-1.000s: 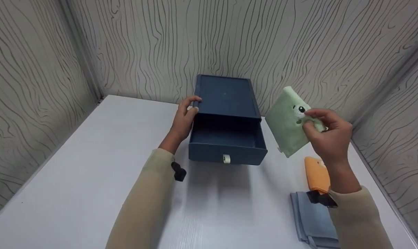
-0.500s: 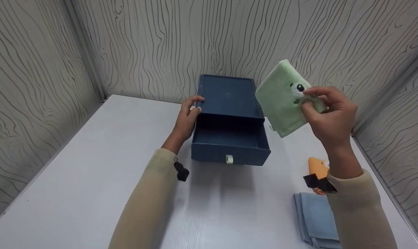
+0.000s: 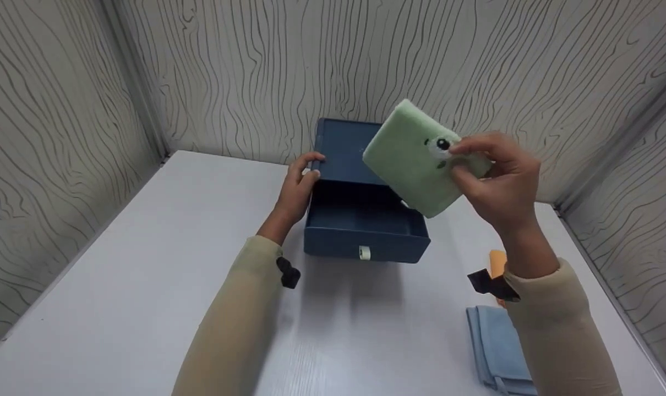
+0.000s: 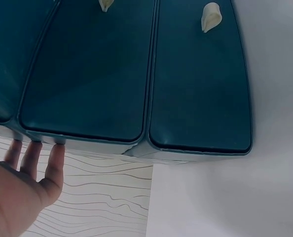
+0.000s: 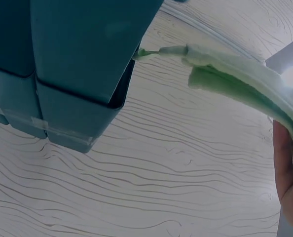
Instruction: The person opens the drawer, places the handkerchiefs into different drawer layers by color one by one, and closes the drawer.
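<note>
My right hand [image 3: 501, 179] pinches a folded pale green hand towel [image 3: 407, 157] with an embroidered face, held up in the air. In the head view the towel overlaps the right side of a dark blue drawer cabinet [image 3: 344, 148]. The cabinet's top drawer [image 3: 336, 242], pulled out toward me, has a small pale tab on its front. On the cabinet's left side rests my left hand [image 3: 295, 192], fingertips at the upper edge and thumb by the front corner. The left wrist view shows the fingers [image 4: 55, 165] pressing against the cabinet's side, lower drawer fronts [image 4: 201, 89] beside them.
A folded blue cloth [image 3: 501, 346] lies on the white table [image 3: 146, 264] at the right. Behind it, an orange cloth [image 3: 497, 263] is mostly hidden by the right wrist. A wood-patterned wall [image 3: 245, 77] stands behind the cabinet, with side walls left and right.
My right hand has lifted the green towel, then brought it left until it overlaps the cabinet. The left hand stays at the cabinet's side, and the drawer stands out as before.
</note>
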A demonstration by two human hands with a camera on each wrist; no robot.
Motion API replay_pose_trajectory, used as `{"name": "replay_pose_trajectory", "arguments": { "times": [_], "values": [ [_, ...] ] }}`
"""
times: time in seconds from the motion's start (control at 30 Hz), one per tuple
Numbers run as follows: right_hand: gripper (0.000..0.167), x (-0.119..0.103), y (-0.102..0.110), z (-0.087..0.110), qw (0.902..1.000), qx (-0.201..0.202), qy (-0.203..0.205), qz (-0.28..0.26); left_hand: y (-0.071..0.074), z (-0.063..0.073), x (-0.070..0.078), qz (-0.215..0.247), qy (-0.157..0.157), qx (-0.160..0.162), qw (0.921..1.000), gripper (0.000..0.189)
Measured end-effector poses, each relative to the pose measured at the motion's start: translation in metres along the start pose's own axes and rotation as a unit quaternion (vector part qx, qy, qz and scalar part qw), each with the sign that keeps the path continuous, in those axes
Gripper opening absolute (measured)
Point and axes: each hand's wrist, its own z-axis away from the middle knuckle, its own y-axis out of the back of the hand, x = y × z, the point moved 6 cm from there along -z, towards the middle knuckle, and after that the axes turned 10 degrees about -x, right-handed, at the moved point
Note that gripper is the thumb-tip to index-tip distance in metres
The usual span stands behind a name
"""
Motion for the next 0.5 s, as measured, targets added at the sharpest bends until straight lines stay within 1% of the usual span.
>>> {"name": "replay_pose_trajectory", "arguments": {
  "times": [0.2,0.5],
  "values": [
    [0.017,-0.007,-0.015,-0.001,0.9984,-0.046,0.032,-0.003,0.000,0.000,0.000,-0.007,-0.004,-0.005,1.0000,0.035],
    [0.023,-0.007,-0.037,0.003,0.9938,-0.099,0.052,0.002,0.002,0.000,-0.001,0.001,-0.003,-0.011,0.9999,0.036]
  ]
}}
